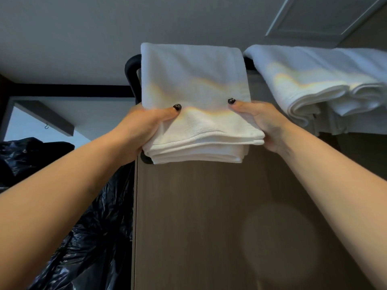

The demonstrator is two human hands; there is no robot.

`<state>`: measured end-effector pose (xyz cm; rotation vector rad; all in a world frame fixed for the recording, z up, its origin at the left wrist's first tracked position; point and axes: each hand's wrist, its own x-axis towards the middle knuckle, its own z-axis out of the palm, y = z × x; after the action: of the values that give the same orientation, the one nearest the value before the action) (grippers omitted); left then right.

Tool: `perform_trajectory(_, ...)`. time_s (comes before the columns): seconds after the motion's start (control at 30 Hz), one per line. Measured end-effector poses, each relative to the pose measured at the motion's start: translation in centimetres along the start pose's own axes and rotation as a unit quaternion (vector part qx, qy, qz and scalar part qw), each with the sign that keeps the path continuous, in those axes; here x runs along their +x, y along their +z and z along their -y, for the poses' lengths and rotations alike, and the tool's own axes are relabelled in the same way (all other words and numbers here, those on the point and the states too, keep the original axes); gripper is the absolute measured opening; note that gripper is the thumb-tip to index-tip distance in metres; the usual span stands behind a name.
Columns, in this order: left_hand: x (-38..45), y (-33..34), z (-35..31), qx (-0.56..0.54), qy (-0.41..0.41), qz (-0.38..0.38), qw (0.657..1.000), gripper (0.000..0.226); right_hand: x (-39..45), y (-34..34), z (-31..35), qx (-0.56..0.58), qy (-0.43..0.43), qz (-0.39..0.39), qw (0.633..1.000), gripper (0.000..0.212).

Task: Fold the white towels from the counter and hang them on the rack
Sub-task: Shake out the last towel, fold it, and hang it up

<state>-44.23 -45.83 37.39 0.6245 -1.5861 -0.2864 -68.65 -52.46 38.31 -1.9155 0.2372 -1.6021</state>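
White terry cloth fills the middle of the view: a folded towel (194, 97) hangs over the black rack (131, 70), its stacked lower edges lying in several layers against a brown wood-grain panel (209, 216); the left hand (144, 126) grips the towel's lower left corner, thumb with a dark-painted nail pressed on the front face and the other fingers hidden behind the cloth; the right hand (261, 122) grips the lower right corner in the same way, thumb on the front, the rest of its fingers out of sight behind; both forearms reach upward from the bottom corners of the view; just beside this towel, to the right, more folded white towels (326, 86) are draped on the same rack, their rounded folds facing the camera, not touching the held towel; a curved black end of the rack shows at the towel's upper left; black plastic bags (83, 237) bunch to the left of the panel; a pale ceiling (83, 28) spans the top.
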Motion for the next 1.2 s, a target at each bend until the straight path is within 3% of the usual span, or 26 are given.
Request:
perform_trajectory(0.13, -0.9, -0.2, 0.0, -0.001, -0.031, 0.019, 0.999, 0.053, -1.0, 0.2, -0.3, -0.014, 0.026, 0.03, 0.999, 0.056)
perform_trajectory(0.27, -1.5, 0.0, -0.3, -0.002, -0.075, 0.045, 0.996, 0.048, -2.7, -0.2, 1.1, -0.037, 0.022, -0.001, 0.999, 0.036)
perform_trajectory(0.4, -1.7, 0.1, -0.6, -0.006, -0.057, 0.012, 0.998, 0.043, -3.7, 1.0, 1.9, -0.041, 0.033, -0.049, 0.997, 0.025)
perform_trajectory(0.5, -1.9, -0.4, -1.1, 0.112, -0.01, -0.046, 0.993, 0.063, -5.2, 2.0, 2.6, -0.157, 0.058, -0.111, 0.98, 0.02)
perform_trajectory(0.6, -1.8, -0.8, -2.7, 0.263, 0.067, -0.141, 0.952, 0.074, -7.1, 2.4, 5.5, -0.414, 0.096, -0.108, 0.899, 0.029)
perform_trajectory(0.73, 1.3, -0.9, -6.3, 0.339, 0.148, -0.157, 0.916, 0.069, -7.3, 4.0, 11.2, -0.605, 0.152, -0.107, 0.774, 0.039)
perform_trajectory(0.83, 4.8, -0.3, -8.4, 0.428, 0.178, -0.128, 0.877, 0.064, -4.7, 5.3, 14.8, -0.679, 0.057, -0.166, 0.713, 0.038)
perform_trajectory(0.93, 7.9, 0.4, -9.5, 0.504, 0.166, -0.082, 0.843, 0.052, 0.1, 6.9, 16.2, -0.626, -0.085, -0.199, 0.75, 0.032)
perform_trajectory(1.0, 9.2, 0.8, -9.5, 0.494, 0.158, -0.091, 0.85, 0.047, 4.5, 7.5, 15.8, -0.593, -0.17, -0.216, 0.757, 0.03)
perform_trajectory(1.1, 10.5, 0.7, -8.4, 0.363, 0.157, -0.196, 0.898, 0.043, 9.7, 8.0, 13.2, -0.617, -0.128, -0.14, 0.764, 0.035)
perform_trajectory(1.2, 11.0, 0.6, -7.4, 0.34, 0.178, -0.222, 0.896, 0.025, 12.3, 7.1, 10.5, -0.644, -0.086, -0.107, 0.752, 0.06)
